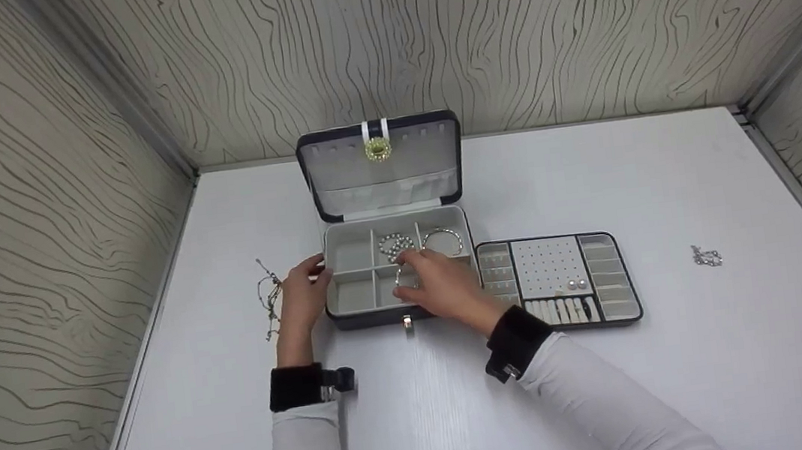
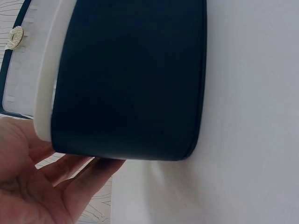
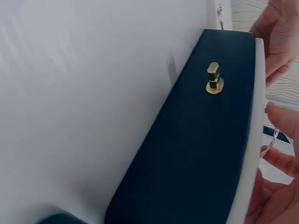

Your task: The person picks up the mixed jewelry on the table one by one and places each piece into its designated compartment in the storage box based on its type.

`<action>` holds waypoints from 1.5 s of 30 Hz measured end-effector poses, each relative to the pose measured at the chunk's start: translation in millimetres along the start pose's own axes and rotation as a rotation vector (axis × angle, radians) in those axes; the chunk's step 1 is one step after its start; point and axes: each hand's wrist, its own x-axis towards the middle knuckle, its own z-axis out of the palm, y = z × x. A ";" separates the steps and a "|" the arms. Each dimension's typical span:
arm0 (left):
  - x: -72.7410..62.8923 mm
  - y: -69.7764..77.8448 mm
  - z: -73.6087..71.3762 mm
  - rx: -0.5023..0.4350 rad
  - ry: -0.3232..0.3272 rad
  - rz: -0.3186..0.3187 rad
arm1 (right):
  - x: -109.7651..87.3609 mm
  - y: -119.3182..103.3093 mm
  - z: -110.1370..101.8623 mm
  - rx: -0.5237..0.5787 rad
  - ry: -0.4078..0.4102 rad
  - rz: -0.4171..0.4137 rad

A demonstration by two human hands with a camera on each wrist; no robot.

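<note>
Inside the jewelry box, front middle compartment, the right hand is pinching a bracelet; the left hand, fingers relaxed, is resting against the box's left side. Probably light and stiff, the bracelet is calling for gentle holding at opposite edges.

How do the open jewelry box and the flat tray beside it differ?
The jewelry box has a raised lid and a clasp; the tray shows neither.
The box is split into six larger compartments, while the tray has many small slots and a dotted panel.
The box holds bracelets; the tray has two pearl-like beads on its panel.
Both have dark edges and light interiors.
</note>
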 end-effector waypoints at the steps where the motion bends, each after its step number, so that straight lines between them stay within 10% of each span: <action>1: -0.3 0.1 -0.1 0.000 0.000 0.004 | 1.4 0.8 1.4 -0.014 -0.004 0.003; 26: 0.2 -0.7 -1.0 0.002 -0.014 -0.007 | 17.2 0.7 10.9 -0.068 -0.195 0.038; 45: -0.1 -1.3 -0.4 0.008 -0.020 -0.008 | 5.6 5.0 6.2 0.000 -0.083 -0.025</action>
